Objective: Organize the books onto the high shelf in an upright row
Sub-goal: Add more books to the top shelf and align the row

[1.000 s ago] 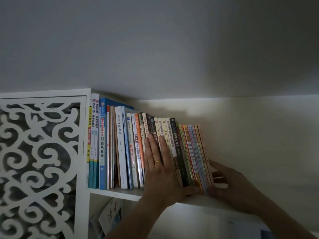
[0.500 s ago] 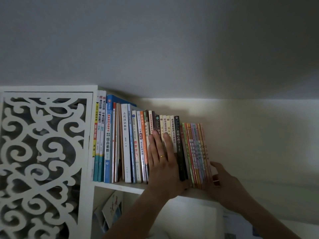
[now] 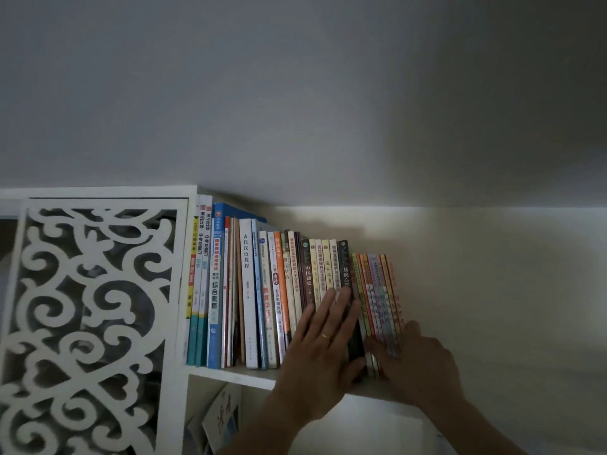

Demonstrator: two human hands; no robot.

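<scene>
I see the left hand (image 3: 323, 344) pressed flat, fingers straight, on the book spines (image 3: 249, 290); the right hand (image 3: 412, 359) grips the thin end books (image 3: 377, 297), likely bracing the row upright on the high shelf (image 3: 230, 374).

This was a room in a home, dim and lit from below. A white shelf (image 3: 230, 376) set high against a plain pale wall (image 3: 476, 274), close under the ceiling (image 3: 295, 93), carried a row of schoolbooks and children's books (image 3: 249, 290). Beside them stood a white cut-out scrollwork panel (image 3: 88, 323), a decorative household fitting, with a magazine (image 3: 220, 418) leaning on the level below.
</scene>
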